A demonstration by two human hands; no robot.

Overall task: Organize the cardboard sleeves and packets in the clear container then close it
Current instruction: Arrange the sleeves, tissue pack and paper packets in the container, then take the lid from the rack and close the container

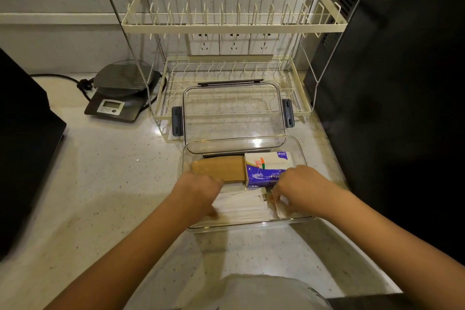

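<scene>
1. The clear container (300, 156) sits on the tabletop (113, 171) right in front of the person, with its lid (234, 113) off and leaning just past the far rim, at twelve o'clock.
2. Inside, along the far wall, a brown stack of sleeves (221, 167) lies flat; a tissue pack (266, 167) touches it at its three o'clock end.
3. The near half holds white packets (241, 205), loosely fanned and blurred, so I can't count them.
4. The left hand (198, 192) is down at the packets' nine o'clock end, fingers curled under. It seems to be pressing or gathering them, but I cannot tell whether it actually grips any.
5. The right hand (297, 189) is at their three o'clock end, fingers narrowed on a small white packet (281, 205) with an orange mark.
6. The step in hand looks like squaring up the packets. To my eye it would go best by pushing both ends inward together, so the stack lines up parallel to the sleeves.
7. Everything should lie flat and below the rim, or the lid may not seat.
8. The tissue pack stands tallest, so it may need pressing down before the latches (177, 121) can clip.
</scene>
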